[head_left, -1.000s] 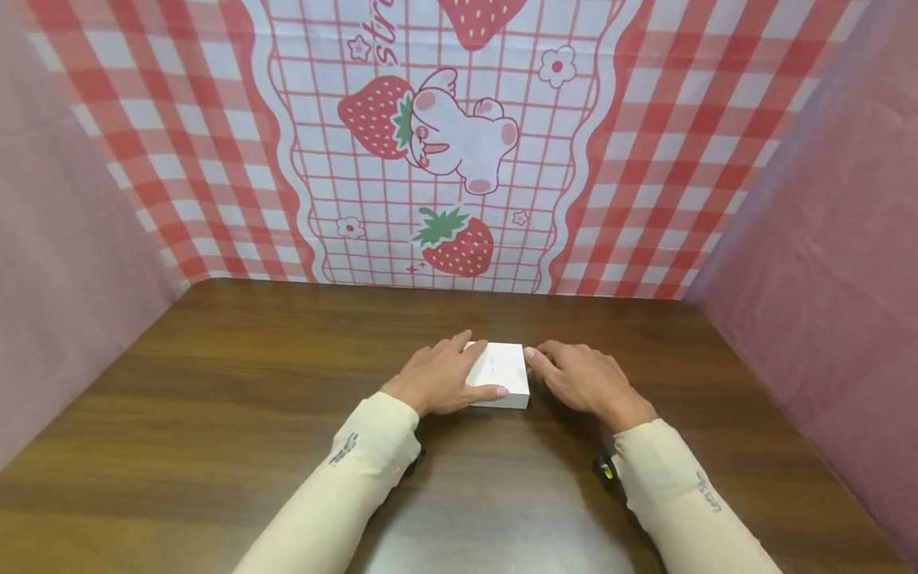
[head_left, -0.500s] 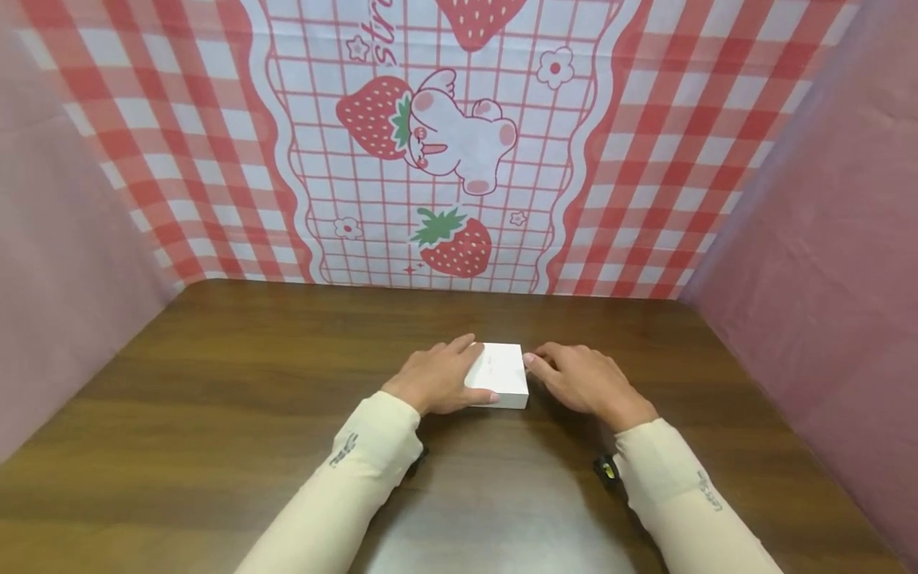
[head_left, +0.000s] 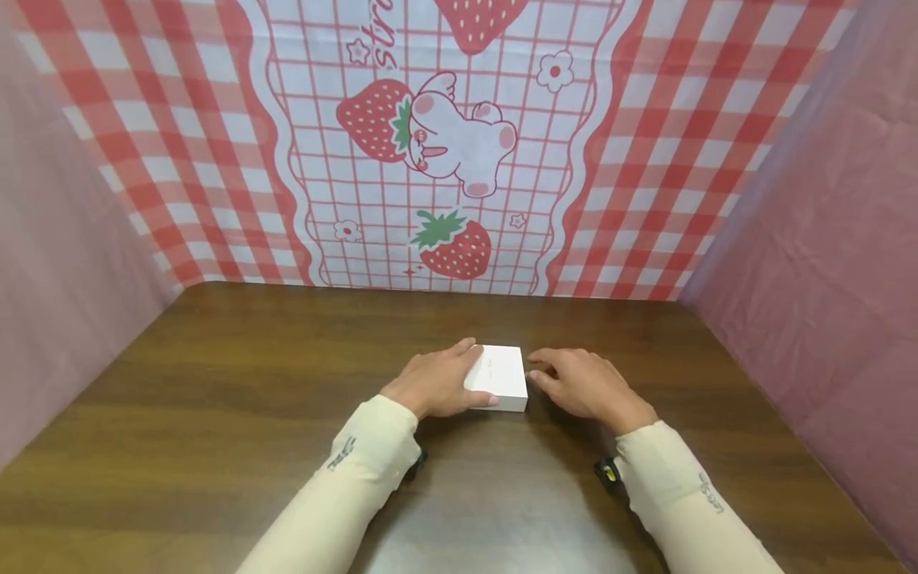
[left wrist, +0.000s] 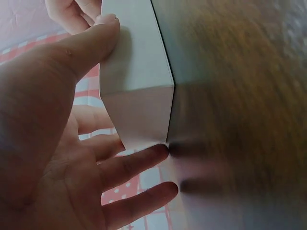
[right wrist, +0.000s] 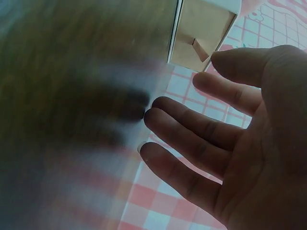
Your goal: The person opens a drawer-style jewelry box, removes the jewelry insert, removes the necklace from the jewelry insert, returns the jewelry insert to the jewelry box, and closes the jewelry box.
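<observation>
A small flat white box [head_left: 500, 371] lies on the brown wooden table, faint print on its top. My left hand [head_left: 439, 381] grips its left part, thumb [left wrist: 98, 40] along the near side and fingers round the far side. From the box's right end a small pull tab [right wrist: 200, 51] sticks out, seen in the right wrist view. Beside that end is my right hand [head_left: 584, 384], its thumb [right wrist: 240, 66] close by the tab and apart from the index finger. Whether the thumb touches the tab I cannot tell. The other right fingertips are low over the table.
The wooden table [head_left: 251, 446] stretches around both arms. A red-and-white checked cloth [head_left: 645, 159] with strawberries hangs behind its back edge. Pink cloths [head_left: 810, 303] hang at the left and right sides.
The right thumb and index finger, together at the box's right end before, have parted. The left thumb has slid slightly left along the near side; the box stays in place.
</observation>
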`<state>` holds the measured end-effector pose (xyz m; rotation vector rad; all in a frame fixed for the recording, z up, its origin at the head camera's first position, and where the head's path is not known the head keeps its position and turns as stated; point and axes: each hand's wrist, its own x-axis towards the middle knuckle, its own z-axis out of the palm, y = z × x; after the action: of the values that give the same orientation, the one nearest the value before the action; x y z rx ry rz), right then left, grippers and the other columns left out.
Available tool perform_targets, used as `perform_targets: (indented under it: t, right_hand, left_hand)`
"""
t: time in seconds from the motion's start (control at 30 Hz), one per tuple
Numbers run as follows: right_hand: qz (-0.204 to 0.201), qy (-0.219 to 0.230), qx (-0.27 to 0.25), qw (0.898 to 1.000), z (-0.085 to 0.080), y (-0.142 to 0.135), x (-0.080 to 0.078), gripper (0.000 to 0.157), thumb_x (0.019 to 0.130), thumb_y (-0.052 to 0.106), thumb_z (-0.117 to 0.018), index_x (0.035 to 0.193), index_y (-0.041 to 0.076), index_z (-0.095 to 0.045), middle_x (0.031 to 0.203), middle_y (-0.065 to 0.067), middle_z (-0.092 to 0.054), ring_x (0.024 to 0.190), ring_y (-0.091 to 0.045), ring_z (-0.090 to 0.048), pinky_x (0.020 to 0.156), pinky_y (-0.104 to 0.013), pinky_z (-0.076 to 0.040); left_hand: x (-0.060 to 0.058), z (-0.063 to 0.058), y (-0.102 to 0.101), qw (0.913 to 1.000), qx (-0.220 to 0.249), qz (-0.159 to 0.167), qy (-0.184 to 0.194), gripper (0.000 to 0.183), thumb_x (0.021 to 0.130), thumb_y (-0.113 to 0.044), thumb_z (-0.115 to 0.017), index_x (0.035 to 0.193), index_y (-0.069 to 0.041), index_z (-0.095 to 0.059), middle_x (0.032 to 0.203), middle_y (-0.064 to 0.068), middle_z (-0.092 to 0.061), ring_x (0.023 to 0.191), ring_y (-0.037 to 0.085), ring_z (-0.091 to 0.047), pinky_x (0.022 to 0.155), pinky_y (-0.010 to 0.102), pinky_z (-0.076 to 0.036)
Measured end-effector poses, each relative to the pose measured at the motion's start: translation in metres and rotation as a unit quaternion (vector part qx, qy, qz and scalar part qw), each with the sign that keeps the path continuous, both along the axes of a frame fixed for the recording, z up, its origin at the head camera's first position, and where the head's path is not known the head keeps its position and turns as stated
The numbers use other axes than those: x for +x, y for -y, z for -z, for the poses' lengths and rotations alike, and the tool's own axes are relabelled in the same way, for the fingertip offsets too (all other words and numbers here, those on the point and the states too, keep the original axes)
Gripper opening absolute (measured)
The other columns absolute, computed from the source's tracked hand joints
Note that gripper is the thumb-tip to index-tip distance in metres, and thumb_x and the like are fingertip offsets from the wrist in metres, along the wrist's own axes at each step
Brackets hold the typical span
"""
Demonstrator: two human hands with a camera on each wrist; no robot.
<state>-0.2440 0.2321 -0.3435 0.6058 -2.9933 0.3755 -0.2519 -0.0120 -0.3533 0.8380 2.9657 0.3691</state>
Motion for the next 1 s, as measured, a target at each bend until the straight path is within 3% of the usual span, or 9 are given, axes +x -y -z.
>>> perform_targets:
  t: [0.27,0.6,1.0]
  right_hand:
    - [-0.008,-0.008,0.024,1.000,-0.004,0.006,-0.002,0.031,0.095,0.029,-0.068,0.125,0.022,-0.071,0.114,0.004,-0.072,0.102,-0.020,-0.067,0.078,-0.052,-0.054]
    - [-0.005,0.001,0.043,0.999,0.000,0.012,-0.002,0.024,0.096,0.027,-0.067,0.118,0.022,-0.074,0.105,0.004,-0.072,0.094,-0.019,-0.066,0.073,-0.050,-0.055]
    - [0.003,0.001,0.053,0.999,-0.001,0.013,-0.007,0.022,0.095,0.026,-0.067,0.114,0.020,-0.075,0.104,0.003,-0.072,0.091,-0.019,-0.066,0.072,-0.048,-0.055]
  left_hand:
    - [-0.001,-0.004,-0.003,1.0000,-0.004,0.004,-0.005,0.088,0.090,-0.063,-0.063,0.155,-0.010,-0.037,0.160,0.010,-0.034,0.123,0.028,-0.058,0.094,0.046,-0.050]
    - [-0.001,0.003,-0.001,1.0000,-0.001,0.007,-0.006,0.086,0.090,-0.062,-0.063,0.154,-0.011,-0.038,0.158,0.009,-0.036,0.110,0.033,-0.064,0.090,0.046,-0.052]
    - [-0.003,0.003,-0.002,1.0000,0.007,0.005,-0.004,0.086,0.090,-0.062,-0.062,0.155,-0.011,-0.037,0.158,0.010,-0.035,0.111,0.034,-0.063,0.092,0.047,-0.050]
